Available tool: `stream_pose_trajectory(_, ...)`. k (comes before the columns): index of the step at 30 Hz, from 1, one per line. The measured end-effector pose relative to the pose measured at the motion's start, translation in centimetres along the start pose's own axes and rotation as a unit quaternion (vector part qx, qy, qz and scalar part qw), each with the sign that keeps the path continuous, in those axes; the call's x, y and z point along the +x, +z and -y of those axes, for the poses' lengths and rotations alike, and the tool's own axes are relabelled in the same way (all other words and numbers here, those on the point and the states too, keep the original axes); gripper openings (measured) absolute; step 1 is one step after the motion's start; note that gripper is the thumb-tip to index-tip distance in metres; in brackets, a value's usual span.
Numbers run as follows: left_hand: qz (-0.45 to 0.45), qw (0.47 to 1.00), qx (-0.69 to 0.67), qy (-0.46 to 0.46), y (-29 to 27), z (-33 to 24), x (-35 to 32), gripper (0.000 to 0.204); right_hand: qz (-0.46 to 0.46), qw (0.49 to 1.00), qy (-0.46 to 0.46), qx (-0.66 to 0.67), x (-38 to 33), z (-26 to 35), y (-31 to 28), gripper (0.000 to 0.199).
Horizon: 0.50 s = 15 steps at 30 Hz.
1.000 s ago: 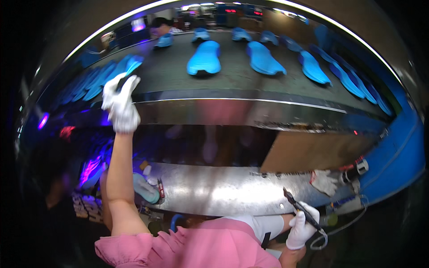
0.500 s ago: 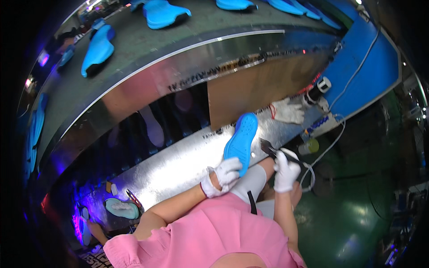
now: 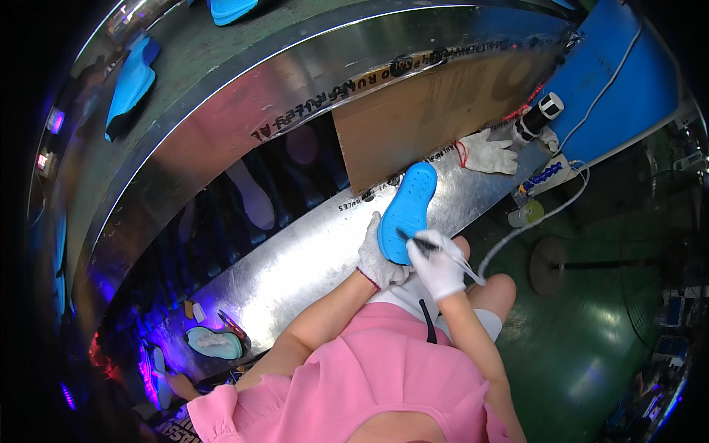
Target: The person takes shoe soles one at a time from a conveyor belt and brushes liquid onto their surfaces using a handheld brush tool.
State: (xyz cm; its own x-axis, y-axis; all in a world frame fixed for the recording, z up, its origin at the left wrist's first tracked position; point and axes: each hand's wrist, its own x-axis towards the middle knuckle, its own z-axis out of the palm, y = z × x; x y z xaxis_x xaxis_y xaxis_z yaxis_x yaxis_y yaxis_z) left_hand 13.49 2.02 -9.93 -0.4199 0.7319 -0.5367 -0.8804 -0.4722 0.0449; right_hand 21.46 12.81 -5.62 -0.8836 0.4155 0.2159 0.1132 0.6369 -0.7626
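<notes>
A bright blue shoe sole [image 3: 410, 201] is tilted over the metal ledge, toe end pointing away from me. My left hand [image 3: 378, 257], in a white knitted glove, is closed round its lower left edge and heel. In my right hand [image 3: 440, 267], also gloved white, is a slim black hand tool [image 3: 422, 243] whose dark tip meets or hovers just over the lower part of the sole. A pale hose [image 3: 509, 238] runs up to this hand; the tool's exact kind is covered by my fingers.
The metal ledge [image 3: 295, 273] holds a spare glove [image 3: 489, 153], a black canister with a white top [image 3: 543, 114] and a pale green sole [image 3: 214, 342]. Cardboard [image 3: 436, 111] stands behind it. Blue soles [image 3: 131, 85] lie on the belt above. Someone else's hand [image 3: 181, 385] shows at lower left.
My right hand has brought the black tool leftward onto or just above the sole. My left hand has shifted its grip round the sole's left side. The whole view has shifted slightly.
</notes>
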Motion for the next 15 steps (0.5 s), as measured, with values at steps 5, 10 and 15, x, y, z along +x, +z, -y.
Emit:
stream_pose_trajectory(5,0.278,0.959,0.009,-0.042,1.9,0.1,-2.7,0.076,-0.169,0.981,-0.088,0.025,2.8,3.8,-4.7,0.006)
stream_pose_trajectory(10,0.29,0.937,0.073,0.177,0.9,1.7,-0.6,0.073,-0.018,0.979,-0.203,0.002,2.1,6.6,-4.3,0.017)
stream_pose_trajectory(15,0.221,0.966,-0.123,0.061,2.1,0.9,-1.8,0.076,-0.133,0.967,-0.217,-0.011,3.0,6.3,-5.3,0.019)
